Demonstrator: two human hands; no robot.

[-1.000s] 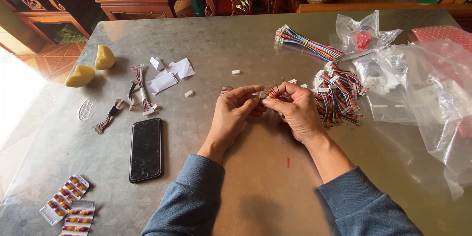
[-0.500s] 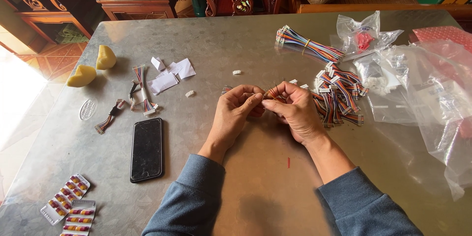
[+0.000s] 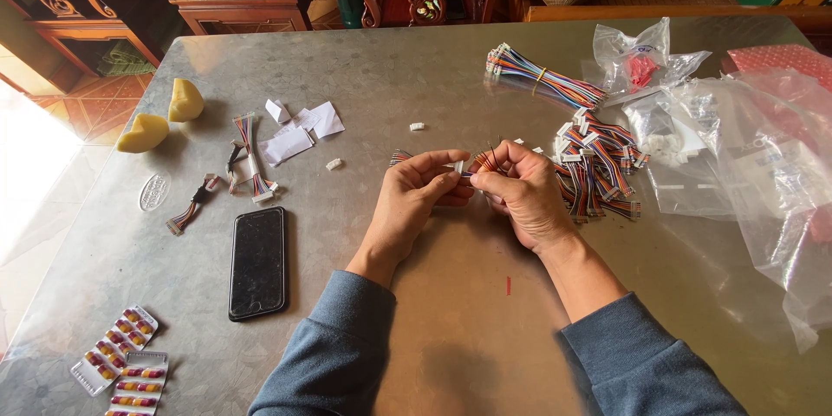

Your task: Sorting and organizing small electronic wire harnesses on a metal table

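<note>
Ribbon cable [image 3: 472, 162], a short multicoloured length, is pinched between both hands above the middle of the grey metal surface [image 3: 451, 295], the largest thing in view, whose near corners run out of the picture. Clear plastic bags [image 3: 745, 156] sprawl over its right side and are cut off by the right edge; one holds something red that is hard to make out. Blue-grey sleeves come in from the bottom edge. A bound bundle of striped cables [image 3: 542, 78] lies toward the far side, and a looser heap of cables with white connectors [image 3: 602, 165] sits just beside the right hand [image 3: 524, 199]. That hand is closed on the cable's right part, which its fingers mostly hide, with fine wire ends sticking up between them. The left hand [image 3: 416, 195] grips the other part with thumb and fingertips, a striped end poking out to the left. A black phone [image 3: 257, 262] lies face up left of the left forearm. Two yellow sponge-like lumps [image 3: 165, 117] rest near the left edge. Blister packs of capsules [image 3: 121, 362] lie at the near left corner, partly cut off. White paper scraps [image 3: 299, 132] and a few loose short cables [image 3: 247, 152] lie between the lumps and the hands, and small white connectors [image 3: 334, 164] dot the surface nearby
</note>
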